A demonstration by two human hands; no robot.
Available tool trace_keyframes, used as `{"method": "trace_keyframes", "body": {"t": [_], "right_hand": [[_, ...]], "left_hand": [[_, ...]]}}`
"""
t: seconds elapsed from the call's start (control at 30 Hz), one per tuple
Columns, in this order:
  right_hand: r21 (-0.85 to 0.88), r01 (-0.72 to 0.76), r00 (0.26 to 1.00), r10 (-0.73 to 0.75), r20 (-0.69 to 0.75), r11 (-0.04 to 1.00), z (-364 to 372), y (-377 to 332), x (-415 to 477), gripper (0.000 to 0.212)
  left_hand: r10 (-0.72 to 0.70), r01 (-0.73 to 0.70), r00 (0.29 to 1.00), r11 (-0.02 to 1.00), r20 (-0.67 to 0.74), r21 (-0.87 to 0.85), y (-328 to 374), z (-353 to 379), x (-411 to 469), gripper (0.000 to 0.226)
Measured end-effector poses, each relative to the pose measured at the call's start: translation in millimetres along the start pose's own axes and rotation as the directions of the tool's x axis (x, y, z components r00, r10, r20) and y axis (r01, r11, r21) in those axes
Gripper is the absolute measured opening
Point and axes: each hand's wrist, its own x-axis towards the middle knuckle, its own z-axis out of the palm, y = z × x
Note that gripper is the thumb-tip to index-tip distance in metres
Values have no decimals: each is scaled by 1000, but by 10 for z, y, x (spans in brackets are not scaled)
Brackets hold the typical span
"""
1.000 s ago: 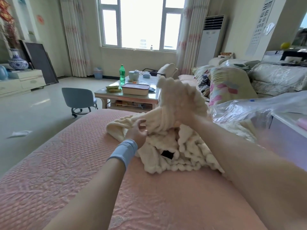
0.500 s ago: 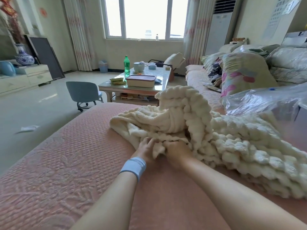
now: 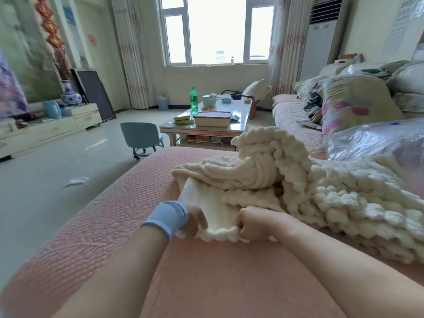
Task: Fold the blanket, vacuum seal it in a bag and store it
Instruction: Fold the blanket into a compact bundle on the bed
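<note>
The pink quilted cover [image 3: 91,237] fills the lower half of the frame and gives a broad, flat bed to fold on. The cream blanket [image 3: 344,203] lies on it from the centre out to the right edge. It is bunched, with one hump standing up mid-frame, so no fold is made yet. The clear plastic bag [image 3: 378,141] sits behind it at the right, touching its far side.

Low in the centre, both hands hold one short stretch of the blanket's near edge. The right hand [image 3: 257,223] is fisted tight round the hem. The left hand [image 3: 195,219], above a blue wristband [image 3: 167,216], appears to pinch the same hem, though the cloth hides its fingers.

The step in hand looks like finding a corner. To do it well, the hands should slide apart along the hem until each reaches a corner. They should then lift and shake so the hump drops flat before any fold. The thick, knobbly pile will snag on itself, so pulling gently and evenly should work better than tugging.
</note>
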Motion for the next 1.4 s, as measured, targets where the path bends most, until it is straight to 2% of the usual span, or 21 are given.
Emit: {"method": "trace_keyframes", "body": {"t": [0.07,0.1,0.2,0.27,0.33,0.4,0.47,0.57,0.63,0.67,0.73,0.83,0.93,1.0,1.07,1.13,1.17,1.2,1.27,1.33,1.4], "right_hand": [[119,0,998,8,-59,993,28,-52,-8,28],[134,15,987,7,-163,991,15,-41,42,29],[-51,-27,920,5,-391,998,-16,10,207,33],[-208,-219,924,134,-359,953,26,86,305,37],[-294,-362,915,277,-295,884,113,195,380,34],[-202,-383,900,315,-301,902,151,308,416,26],[61,-259,883,262,-390,964,107,366,415,19],[212,189,835,-43,-548,959,44,262,313,22],[333,382,807,-135,-575,862,63,88,223,31],[401,399,818,-122,-563,825,74,33,208,26],[380,262,892,-72,-446,887,46,-13,193,4],[164,12,972,27,-235,986,84,86,181,48],[223,160,939,-79,-335,962,85,30,147,53],[178,193,932,-124,-339,965,88,-111,148,37],[93,127,984,-113,-136,988,104,-297,122,19],[121,19,985,-40,167,992,180,-402,82,18],[174,-26,975,-13,220,984,192,-421,80,26],[253,-34,981,-17,193,967,168,-410,61,29],[305,6,1000,-4,-7,952,79,-430,151,31],[226,38,966,22,-257,973,-11,-375,233,35],[98,41,929,-2,-371,994,-59,-319,427,43]], "left_hand": [[16,36,979,968,202,-250,-111,209,-85,47],[23,54,979,928,201,-368,-170,268,-115,40],[-72,4,984,924,-164,-383,-276,308,-43,26],[-60,-29,930,971,-362,-236,-184,299,52,29],[-14,-78,914,975,-406,-210,-32,260,178,34],[12,-118,901,968,-433,-220,117,192,316,38],[38,-155,864,969,-502,-193,214,128,446,56],[64,-186,827,969,-559,-164,276,75,633,90],[123,-236,800,965,-587,-119,285,39,688,73],[163,-234,790,971,-591,-46,282,10,683,56],[188,-128,797,981,-574,144,248,-40,586,42],[136,14,732,977,-667,214,41,-124,274,37],[117,146,622,954,-774,261,-255,-214,-102,31],[8,245,749,926,-662,288,-382,-177,-272,30],[-101,217,940,914,-326,342,-413,-1,-357,35],[-179,163,983,954,41,250,-414,208,-357,46],[-196,178,969,976,149,125,-423,255,-357,47],[-182,189,969,982,167,-28,-416,249,-340,43],[-153,155,988,955,29,-251,-485,200,-288,27],[-147,79,976,928,-162,-365,-495,109,-185,21],[-142,22,935,938,-325,-345,-500,28,-20,19]]}}
